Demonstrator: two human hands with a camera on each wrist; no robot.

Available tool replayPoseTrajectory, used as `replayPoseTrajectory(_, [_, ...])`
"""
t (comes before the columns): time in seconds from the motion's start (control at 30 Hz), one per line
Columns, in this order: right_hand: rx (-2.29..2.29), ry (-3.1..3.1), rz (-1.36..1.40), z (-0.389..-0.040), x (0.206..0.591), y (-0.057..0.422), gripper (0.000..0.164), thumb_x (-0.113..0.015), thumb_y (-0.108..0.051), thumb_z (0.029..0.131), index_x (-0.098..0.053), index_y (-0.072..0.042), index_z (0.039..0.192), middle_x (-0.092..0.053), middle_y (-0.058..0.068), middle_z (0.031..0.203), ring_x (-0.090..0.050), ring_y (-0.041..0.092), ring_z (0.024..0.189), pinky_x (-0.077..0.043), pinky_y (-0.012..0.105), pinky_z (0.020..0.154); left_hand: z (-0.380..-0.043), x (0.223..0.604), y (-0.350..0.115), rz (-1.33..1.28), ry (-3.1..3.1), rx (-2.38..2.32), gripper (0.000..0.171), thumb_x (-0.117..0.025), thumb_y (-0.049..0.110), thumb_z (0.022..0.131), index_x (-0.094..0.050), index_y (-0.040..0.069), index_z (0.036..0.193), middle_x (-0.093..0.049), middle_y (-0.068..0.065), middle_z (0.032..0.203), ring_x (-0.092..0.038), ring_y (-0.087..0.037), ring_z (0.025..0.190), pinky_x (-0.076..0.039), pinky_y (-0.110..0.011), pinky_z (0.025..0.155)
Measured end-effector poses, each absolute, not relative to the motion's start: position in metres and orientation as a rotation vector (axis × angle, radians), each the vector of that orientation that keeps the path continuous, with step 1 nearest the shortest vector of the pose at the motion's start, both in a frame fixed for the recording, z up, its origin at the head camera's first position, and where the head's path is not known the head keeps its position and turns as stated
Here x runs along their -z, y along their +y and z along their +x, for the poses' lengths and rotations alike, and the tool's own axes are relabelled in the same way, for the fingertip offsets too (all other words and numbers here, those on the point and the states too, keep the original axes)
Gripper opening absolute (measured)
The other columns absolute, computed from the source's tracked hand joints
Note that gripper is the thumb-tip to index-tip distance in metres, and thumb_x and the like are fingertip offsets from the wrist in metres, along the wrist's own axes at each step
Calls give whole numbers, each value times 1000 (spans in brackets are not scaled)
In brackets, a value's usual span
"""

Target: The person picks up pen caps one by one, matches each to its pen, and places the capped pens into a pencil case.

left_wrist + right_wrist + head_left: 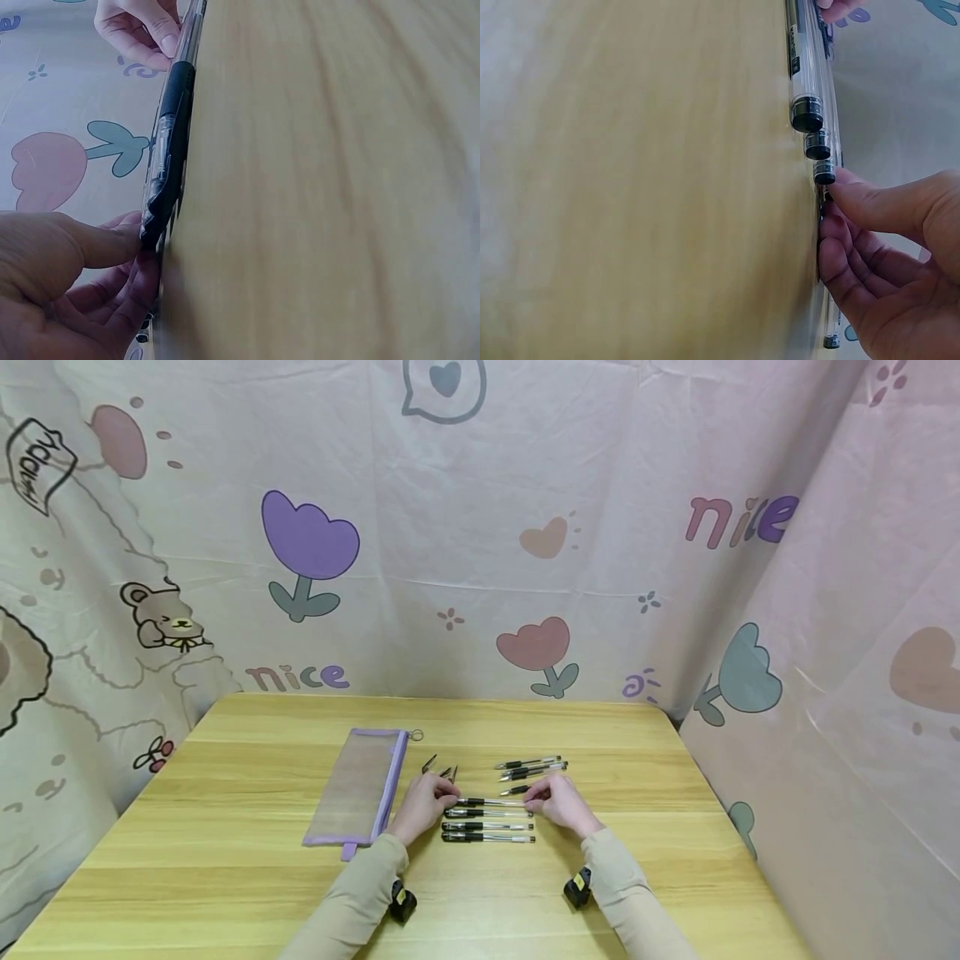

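In the head view, several black-and-clear gel pens lie in a row on the table, and both hands are at the farthest pen (491, 802) of that row. My left hand (422, 806) pinches its dark left end between thumb and fingers. The right hand (561, 803) pinches the clear right end; thumb and fingertips also show in the right wrist view. Nearer to me lie the other row pens, the closest one (487, 838) parallel to the held one. Beyond the right hand are several more pens (528, 769), tips pointing left; one (514, 791) is partly hidden by that hand.
A mesh zip pouch (341, 793) with purple edging lies flat left of the left hand. Small dark pen caps (429, 764) sit just beyond that hand. The wooden table (225, 777) meets a printed curtain (450, 635) at the back and sides.
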State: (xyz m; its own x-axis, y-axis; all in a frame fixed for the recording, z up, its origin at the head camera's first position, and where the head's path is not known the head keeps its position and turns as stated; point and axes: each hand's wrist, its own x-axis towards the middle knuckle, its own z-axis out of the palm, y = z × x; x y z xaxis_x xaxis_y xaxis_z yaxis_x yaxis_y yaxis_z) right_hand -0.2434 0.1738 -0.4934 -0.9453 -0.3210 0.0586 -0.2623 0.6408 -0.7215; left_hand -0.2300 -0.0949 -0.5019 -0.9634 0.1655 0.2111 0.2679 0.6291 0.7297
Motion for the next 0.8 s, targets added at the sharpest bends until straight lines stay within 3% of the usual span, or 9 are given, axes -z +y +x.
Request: replayPoseTrajectory(0.8, [1189, 2761, -541, -245, 496, 178, 7, -76, -2, 83, -77, -2, 90, -76, 10, 86, -60, 9, 71, -50, 19, 64, -230, 502, -95, -367, -2717, 1270, 5, -75, -1, 85, -78, 2, 88, -77, -9, 86, -69, -20, 79, -57, -35, 76])
